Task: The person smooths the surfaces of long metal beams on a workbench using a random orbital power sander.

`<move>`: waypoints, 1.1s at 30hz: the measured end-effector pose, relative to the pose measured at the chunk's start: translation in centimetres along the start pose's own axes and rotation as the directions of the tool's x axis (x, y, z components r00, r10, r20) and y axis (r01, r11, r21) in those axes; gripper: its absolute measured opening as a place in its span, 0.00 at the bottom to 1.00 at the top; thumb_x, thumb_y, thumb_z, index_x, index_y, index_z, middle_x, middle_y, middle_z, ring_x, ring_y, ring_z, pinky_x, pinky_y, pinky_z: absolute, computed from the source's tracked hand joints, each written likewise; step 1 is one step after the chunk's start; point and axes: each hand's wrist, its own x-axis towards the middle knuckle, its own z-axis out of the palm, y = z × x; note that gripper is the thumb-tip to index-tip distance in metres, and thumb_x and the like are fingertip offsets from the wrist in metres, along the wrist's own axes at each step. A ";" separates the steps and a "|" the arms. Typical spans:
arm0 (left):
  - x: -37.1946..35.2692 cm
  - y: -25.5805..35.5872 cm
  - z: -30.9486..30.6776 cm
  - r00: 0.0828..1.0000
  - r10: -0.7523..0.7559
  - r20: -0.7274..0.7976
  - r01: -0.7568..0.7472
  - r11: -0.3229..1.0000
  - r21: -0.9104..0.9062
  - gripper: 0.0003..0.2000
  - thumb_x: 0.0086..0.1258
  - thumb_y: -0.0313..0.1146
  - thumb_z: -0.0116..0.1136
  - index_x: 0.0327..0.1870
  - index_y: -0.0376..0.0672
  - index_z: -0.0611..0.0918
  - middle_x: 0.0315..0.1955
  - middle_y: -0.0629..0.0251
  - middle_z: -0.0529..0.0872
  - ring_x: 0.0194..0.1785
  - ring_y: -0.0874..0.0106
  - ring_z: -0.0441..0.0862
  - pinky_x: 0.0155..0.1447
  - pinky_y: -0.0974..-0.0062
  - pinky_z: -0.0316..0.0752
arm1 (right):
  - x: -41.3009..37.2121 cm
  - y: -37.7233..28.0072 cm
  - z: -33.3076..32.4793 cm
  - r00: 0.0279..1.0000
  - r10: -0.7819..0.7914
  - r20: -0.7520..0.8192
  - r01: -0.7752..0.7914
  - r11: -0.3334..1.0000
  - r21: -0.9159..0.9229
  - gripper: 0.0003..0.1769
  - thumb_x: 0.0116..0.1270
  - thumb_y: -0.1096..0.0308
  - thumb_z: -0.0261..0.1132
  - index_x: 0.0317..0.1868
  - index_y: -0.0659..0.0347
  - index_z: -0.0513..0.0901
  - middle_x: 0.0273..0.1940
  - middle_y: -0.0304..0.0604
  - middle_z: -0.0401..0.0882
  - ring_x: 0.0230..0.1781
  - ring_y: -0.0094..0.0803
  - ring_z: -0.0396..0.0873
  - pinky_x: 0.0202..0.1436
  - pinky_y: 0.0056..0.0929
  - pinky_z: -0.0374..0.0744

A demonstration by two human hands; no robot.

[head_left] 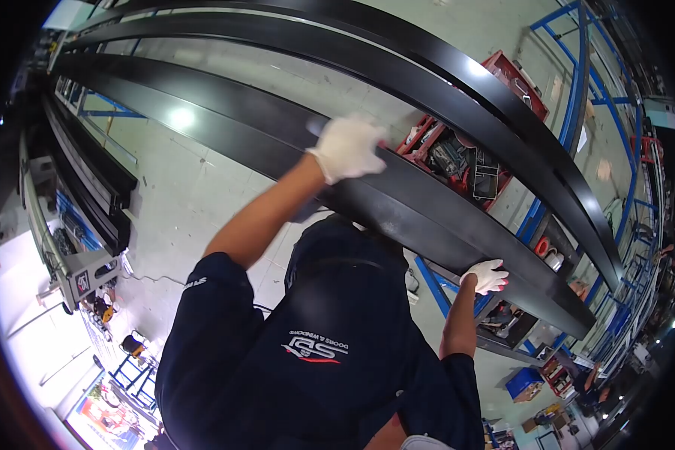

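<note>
A long matte-black metal profile (pixel 420 199) runs across the view in front of my body, from upper left to lower right. My left hand (pixel 349 146), in a white glove with a reddish fingertip showing, is over its middle. Its fingers are curled and smeared by motion; a pale blurred bit shows beside the knuckles, and I cannot tell what it is. Farther right, my right hand (pixel 487 277), also gloved in white with pinkish fingertips, rests on the same profile near its right end, fingers stretched out.
More long black profiles (pixel 352 54) lie beyond. Red toolboxes (pixel 457 161) with tools sit between and beneath them. Blue metal frames (pixel 435 289) stand below and to the right. At left, dark profiles (pixel 90 172) lie beside a machine (pixel 82 281). A blue bin (pixel 523 384) is at lower right.
</note>
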 end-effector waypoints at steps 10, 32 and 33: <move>-5.3 -24.1 -13.2 0.681 -0.607 -0.410 0.626 0.773 -0.103 0.34 0.66 0.69 0.78 0.51 0.42 0.96 0.45 0.50 0.98 0.53 0.51 0.96 0.61 0.58 0.86 | -0.5 -0.5 -0.5 1.000 -0.002 -0.003 0.002 1.000 0.011 0.46 0.92 0.30 0.46 0.94 0.53 0.64 0.96 0.51 0.55 0.97 0.55 0.52 0.90 0.70 0.62; -2.6 0.3 -0.9 0.961 -0.238 -0.142 0.255 0.960 0.115 0.16 0.69 0.49 0.72 0.46 0.47 0.95 0.53 0.51 0.91 0.61 0.50 0.89 0.63 0.51 0.89 | -0.3 -0.3 -0.1 1.000 -0.006 -0.002 0.006 1.000 -0.020 0.45 0.92 0.32 0.45 0.94 0.54 0.63 0.96 0.51 0.55 0.96 0.60 0.53 0.92 0.72 0.60; -2.3 2.2 0.4 0.971 -0.193 -0.141 0.209 0.971 0.113 0.15 0.69 0.49 0.74 0.47 0.49 0.94 0.52 0.54 0.89 0.61 0.52 0.88 0.62 0.53 0.89 | -0.3 -0.3 -0.2 1.000 -0.007 0.003 0.007 0.999 -0.033 0.45 0.92 0.33 0.45 0.94 0.54 0.63 0.96 0.51 0.56 0.96 0.60 0.53 0.92 0.71 0.60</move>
